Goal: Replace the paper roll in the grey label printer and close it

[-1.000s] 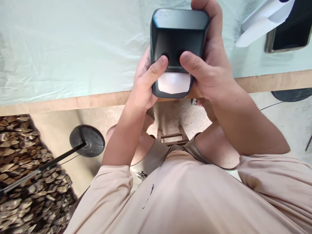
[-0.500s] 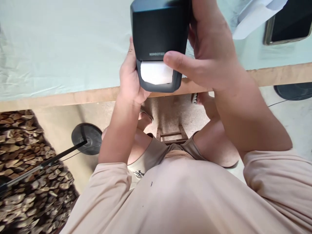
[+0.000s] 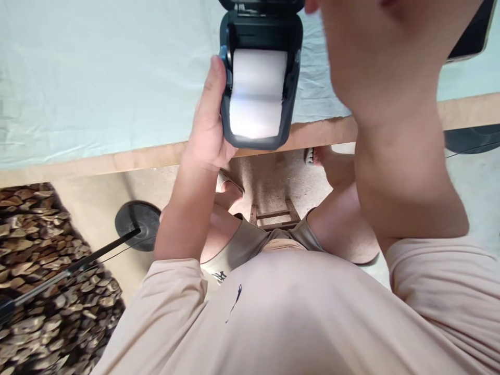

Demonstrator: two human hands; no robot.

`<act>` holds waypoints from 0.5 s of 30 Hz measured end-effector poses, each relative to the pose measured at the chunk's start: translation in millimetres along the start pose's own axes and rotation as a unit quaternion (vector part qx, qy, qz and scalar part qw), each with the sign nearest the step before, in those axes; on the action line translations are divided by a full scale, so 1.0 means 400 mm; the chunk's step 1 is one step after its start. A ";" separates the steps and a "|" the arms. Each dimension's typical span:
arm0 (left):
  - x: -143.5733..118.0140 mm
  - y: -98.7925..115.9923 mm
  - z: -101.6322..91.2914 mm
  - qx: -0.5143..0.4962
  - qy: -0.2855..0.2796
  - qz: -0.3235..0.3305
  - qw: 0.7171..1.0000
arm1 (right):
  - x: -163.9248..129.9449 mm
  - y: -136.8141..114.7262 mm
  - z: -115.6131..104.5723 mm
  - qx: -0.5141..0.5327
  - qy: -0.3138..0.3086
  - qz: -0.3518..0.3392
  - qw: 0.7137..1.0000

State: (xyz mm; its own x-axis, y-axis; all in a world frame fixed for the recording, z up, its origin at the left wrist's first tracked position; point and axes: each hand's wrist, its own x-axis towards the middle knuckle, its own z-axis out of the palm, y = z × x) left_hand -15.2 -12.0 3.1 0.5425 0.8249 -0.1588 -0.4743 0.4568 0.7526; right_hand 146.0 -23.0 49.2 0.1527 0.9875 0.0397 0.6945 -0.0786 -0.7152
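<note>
At the desk's (image 3: 97, 161) near edge, a seated person's left hand (image 3: 209, 127) wraps the side of a small black label printer (image 3: 261, 78), held just above the pale cloth, its lid swung open on a white paper roll (image 3: 257, 91). The right hand (image 3: 375, 57) rises blurred beside it; whether it grips anything cannot be told. A one-handed hold could let the printer tip, spilling the roll floorward.

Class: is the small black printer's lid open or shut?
Open. The printer, held by the left hand, shows its white paper roll, lid raised at the top.
</note>
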 end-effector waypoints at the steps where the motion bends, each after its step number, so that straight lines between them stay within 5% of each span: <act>1: 0.000 -0.002 -0.002 0.001 0.002 0.005 1.000 | -0.002 -0.018 -0.004 -0.046 -0.013 -0.021 0.999; 7: -0.005 -0.008 -0.004 0.039 0.016 0.006 0.999 | -0.024 -0.071 -0.015 -0.324 -0.138 -0.051 0.935; 15: -0.018 -0.009 0.001 0.054 -0.022 0.035 0.998 | -0.042 -0.056 -0.023 -0.265 -0.127 -0.090 0.952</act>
State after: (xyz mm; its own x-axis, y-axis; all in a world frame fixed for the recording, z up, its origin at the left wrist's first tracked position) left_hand -16.9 -19.7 1.7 0.5419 0.8368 -0.0778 -0.4362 0.3592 0.8251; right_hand 134.3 -39.2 71.2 -0.1307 0.9874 -0.0895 0.9604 0.1037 -0.2585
